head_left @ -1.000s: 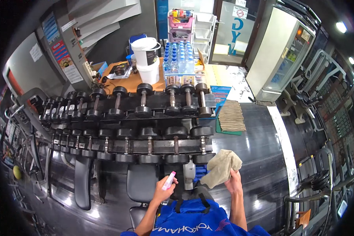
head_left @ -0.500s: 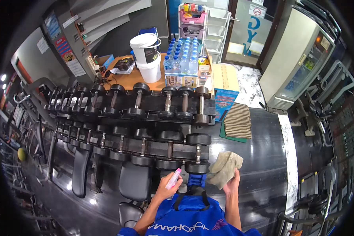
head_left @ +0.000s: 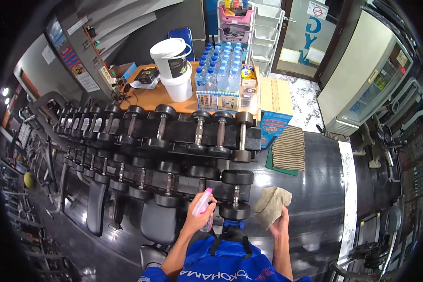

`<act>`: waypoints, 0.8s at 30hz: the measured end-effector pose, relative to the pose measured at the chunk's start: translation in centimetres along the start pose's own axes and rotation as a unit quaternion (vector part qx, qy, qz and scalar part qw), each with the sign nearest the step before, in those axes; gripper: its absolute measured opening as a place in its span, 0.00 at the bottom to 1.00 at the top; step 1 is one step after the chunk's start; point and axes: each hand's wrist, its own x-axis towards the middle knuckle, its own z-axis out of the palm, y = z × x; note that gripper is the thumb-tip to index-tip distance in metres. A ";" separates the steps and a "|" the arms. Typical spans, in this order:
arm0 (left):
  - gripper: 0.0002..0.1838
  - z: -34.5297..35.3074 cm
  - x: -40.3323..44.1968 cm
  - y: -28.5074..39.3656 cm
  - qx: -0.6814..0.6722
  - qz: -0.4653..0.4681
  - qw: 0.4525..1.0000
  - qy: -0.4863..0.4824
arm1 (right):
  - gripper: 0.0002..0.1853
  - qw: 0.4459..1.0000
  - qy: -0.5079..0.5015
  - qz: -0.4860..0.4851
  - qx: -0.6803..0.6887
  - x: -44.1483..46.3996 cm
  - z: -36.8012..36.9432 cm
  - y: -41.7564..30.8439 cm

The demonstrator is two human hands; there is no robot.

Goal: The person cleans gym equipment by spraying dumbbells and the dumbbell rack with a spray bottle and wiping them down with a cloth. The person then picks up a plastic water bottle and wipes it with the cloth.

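My left hand is wrapped round a clear spray bottle with a pink top, close to the lower row of the dumbbell rack. My right hand grips a beige cloth that hangs to the right of the rack's end. Between the two hands, the nearest dumbbell lies on the lower tier, its handle running front to back. Another dumbbell sits at the right end of the upper tier.
Behind the rack, an orange table holds white buckets and water bottles. A cardboard box and a striped mat are at right. A padded bench stands below the rack; a fridge is back right.
The view has shifted, and the rack's right end now lies nearer to me. My left hand with the bottle has moved up toward the lower dumbbells. The cloth is still in my right hand.
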 end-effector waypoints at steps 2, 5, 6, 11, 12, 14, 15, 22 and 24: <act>0.17 -0.6 2.3 -0.4 0.027 -0.009 1.000 -0.010 | 0.29 1.000 -0.002 -0.004 -0.005 1.1 0.9 0.1; 0.20 -1.2 6.3 0.2 0.120 0.026 0.992 -0.009 | 0.29 1.000 0.009 -0.024 -0.014 2.8 2.3 0.5; 0.21 -1.6 7.7 0.3 0.144 0.038 0.989 -0.021 | 0.28 1.000 0.015 -0.024 -0.004 3.4 3.1 0.6; 0.19 -3.3 14.7 1.0 0.158 0.010 0.986 -0.056 | 0.27 0.999 0.042 -0.024 -0.014 7.4 5.7 1.6; 0.18 -3.5 16.3 1.5 0.142 0.001 0.988 -0.062 | 0.27 0.998 0.055 -0.031 -0.027 8.0 6.9 1.7; 0.12 -4.0 19.5 2.0 0.168 -0.005 0.981 -0.100 | 0.27 0.996 0.069 -0.036 -0.033 9.4 8.4 2.0; 0.11 -4.1 21.1 1.7 0.161 -0.015 0.981 -0.107 | 0.27 0.997 0.067 -0.035 -0.026 10.3 9.0 2.2; 0.09 -4.2 31.4 0.5 0.167 -0.038 0.972 -0.159 | 0.23 0.984 0.078 -0.089 -0.134 17.5 14.9 1.7; 0.10 -4.2 33.4 0.1 0.197 -0.047 0.967 -0.158 | 0.22 0.983 0.076 -0.104 -0.131 19.3 16.2 1.6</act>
